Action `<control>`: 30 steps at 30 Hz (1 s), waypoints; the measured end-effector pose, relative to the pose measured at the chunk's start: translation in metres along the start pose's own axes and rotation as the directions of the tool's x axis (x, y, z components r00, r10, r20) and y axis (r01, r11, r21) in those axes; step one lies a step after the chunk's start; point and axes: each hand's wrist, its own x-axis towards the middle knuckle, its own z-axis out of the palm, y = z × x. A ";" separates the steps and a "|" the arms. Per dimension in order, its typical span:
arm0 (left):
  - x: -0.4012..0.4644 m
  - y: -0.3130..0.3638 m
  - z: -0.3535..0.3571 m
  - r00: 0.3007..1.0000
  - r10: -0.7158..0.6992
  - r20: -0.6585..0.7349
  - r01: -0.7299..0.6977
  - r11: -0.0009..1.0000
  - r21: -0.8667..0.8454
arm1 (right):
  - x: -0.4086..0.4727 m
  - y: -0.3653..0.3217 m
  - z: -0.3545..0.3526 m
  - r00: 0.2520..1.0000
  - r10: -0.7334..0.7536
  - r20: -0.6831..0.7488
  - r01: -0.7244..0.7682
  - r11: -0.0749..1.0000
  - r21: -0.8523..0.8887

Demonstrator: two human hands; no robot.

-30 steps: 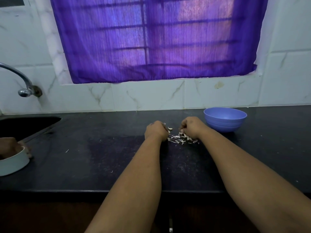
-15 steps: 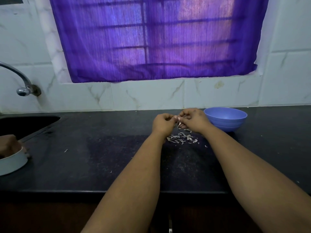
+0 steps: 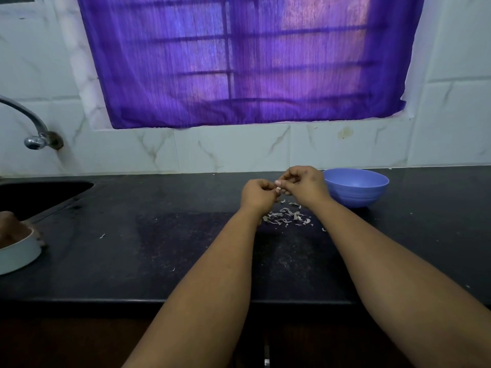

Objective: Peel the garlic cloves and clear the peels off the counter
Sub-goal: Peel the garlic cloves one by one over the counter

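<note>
Black table (image 3: 132,261): peels (image 3: 288,217) piled just below the hands. Left hand (image 3: 259,193) and right hand (image 3: 303,184) raised together, both pinching one clove (image 3: 278,189) between fingertips. Blue bowl (image 3: 356,187) just right of right hand.

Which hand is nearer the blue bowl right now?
Right. The right hand is raised just left of the round blue plastic bowl, almost beside its rim; the left hand is farther left, beyond the right one.
</note>
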 end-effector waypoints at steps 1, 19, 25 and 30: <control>-0.001 0.001 -0.001 1.000 -0.002 -0.014 0.002 1.000 0.002 | -0.001 0.000 0.000 1.000 -0.004 0.014 0.004 1.000 -0.011; -0.002 0.005 -0.005 1.000 0.011 0.006 -0.011 0.995 0.097 | -0.001 0.000 -0.008 0.996 -0.079 0.046 0.082 0.993 -0.084; 0.000 0.005 -0.004 0.999 0.022 0.026 -0.025 0.993 0.119 | 0.000 0.002 -0.011 0.993 -0.074 0.090 0.083 0.991 -0.104; 0.001 0.004 -0.002 0.999 0.017 0.036 -0.020 0.996 0.088 | 0.002 0.006 -0.012 0.990 -0.063 0.129 0.079 0.989 -0.122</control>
